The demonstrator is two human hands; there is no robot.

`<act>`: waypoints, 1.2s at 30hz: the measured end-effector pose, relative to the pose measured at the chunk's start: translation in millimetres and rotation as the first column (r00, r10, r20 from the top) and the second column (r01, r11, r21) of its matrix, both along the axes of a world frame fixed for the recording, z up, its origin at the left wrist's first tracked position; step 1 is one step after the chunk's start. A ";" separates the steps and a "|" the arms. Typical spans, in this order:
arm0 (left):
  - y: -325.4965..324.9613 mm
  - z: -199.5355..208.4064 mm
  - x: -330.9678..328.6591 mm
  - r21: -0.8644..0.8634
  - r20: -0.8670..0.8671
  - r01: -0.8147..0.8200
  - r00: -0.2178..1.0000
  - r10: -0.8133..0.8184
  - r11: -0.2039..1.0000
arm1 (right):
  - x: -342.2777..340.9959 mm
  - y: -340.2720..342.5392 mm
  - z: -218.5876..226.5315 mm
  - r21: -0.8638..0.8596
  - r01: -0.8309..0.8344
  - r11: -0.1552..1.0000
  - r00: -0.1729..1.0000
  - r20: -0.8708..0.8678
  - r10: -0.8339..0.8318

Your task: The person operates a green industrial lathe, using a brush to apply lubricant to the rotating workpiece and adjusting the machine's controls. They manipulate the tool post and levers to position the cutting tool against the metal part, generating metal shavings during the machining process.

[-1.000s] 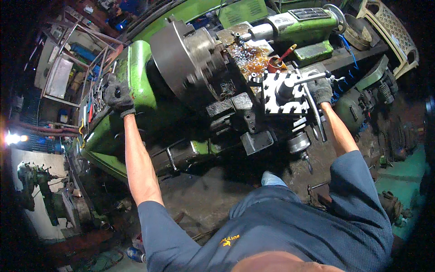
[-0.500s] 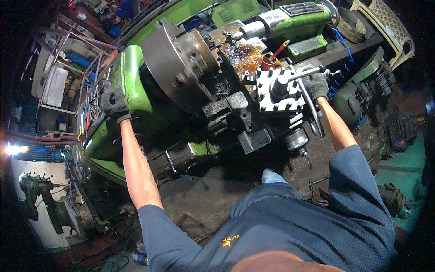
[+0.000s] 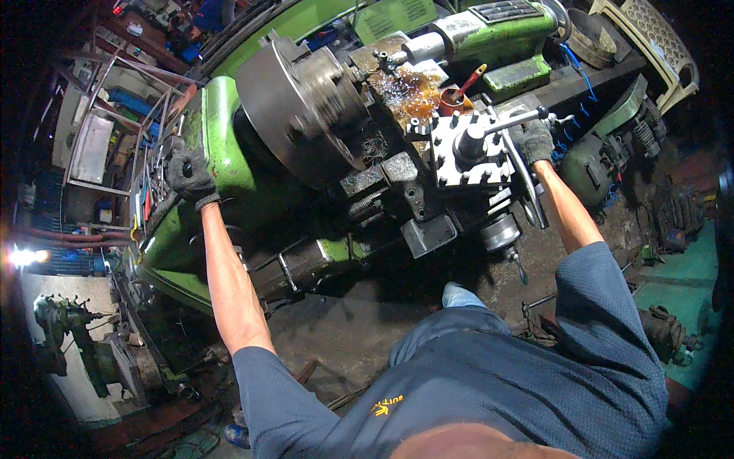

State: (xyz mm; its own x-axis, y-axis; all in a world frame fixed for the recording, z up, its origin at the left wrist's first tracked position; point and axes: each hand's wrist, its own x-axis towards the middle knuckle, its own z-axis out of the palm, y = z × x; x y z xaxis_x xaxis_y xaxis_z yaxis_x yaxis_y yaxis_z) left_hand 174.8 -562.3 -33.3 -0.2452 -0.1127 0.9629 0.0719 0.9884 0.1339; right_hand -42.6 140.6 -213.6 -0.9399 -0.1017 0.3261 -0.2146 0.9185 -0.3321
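Note:
My left hand [image 3: 191, 173], in a grey glove, is curled at the left end of the green lathe headstock [image 3: 222, 141], beside several hand tools; what is inside its fingers is hidden. My right hand [image 3: 534, 142], gloved too, is bent behind a long metal lever [image 3: 521, 167] at the right side of the square tool post [image 3: 468, 150]. Its fingertips are partly covered, so its grip does not show fully. Between my hands the big lathe chuck [image 3: 283, 115] looks smeared around its jaws. A tailstock [image 3: 489, 38] stands beyond it, at the far right.
A red cup with a brush [image 3: 453, 102] stands behind the tool post, next to oily brown liquid [image 3: 409, 88]. Metal chips [image 3: 375, 145] lie below the chuck. A handwheel [image 3: 501, 232] with a crank sticks out toward me. A beige plastic chair [image 3: 664, 46] is at the far right.
The chuck's jaws and holes have shifted and blurred, so it is turning. Both hands stay nearly where they were.

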 end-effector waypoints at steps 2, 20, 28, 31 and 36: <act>8.3 1.9 -6.4 0.029 0.008 0.028 1.000 -0.028 0.999 | -0.7 4.3 -2.8 0.004 0.011 1.000 1.000 -0.026 -0.010; 19.2 11.0 -3.8 -0.011 -0.024 0.073 0.997 -0.074 0.997 | 2.6 -1.3 3.1 -0.057 0.004 0.998 1.000 -0.029 -0.006; 11.7 6.7 -2.9 0.022 -0.039 0.067 0.997 -0.067 0.997 | 3.5 -3.2 4.4 -0.053 0.033 0.998 0.999 0.000 -0.033; 13.6 6.4 -3.5 0.013 -0.024 0.059 0.998 -0.058 0.998 | 6.6 -4.5 8.0 -0.067 0.033 0.997 0.999 -0.003 -0.033; 20.7 9.4 -2.8 0.001 0.018 0.037 0.999 -0.037 0.999 | 5.1 -1.7 7.8 -0.059 0.015 0.998 1.000 -0.001 -0.016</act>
State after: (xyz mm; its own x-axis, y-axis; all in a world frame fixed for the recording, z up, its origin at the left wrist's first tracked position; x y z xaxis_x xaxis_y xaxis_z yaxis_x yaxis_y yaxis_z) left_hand 172.0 -541.6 -23.8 -0.2669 -0.1034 0.9582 0.1063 0.9850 0.1359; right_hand -37.5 138.9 -205.8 -0.9406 -0.0677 0.3328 -0.2011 0.9006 -0.3853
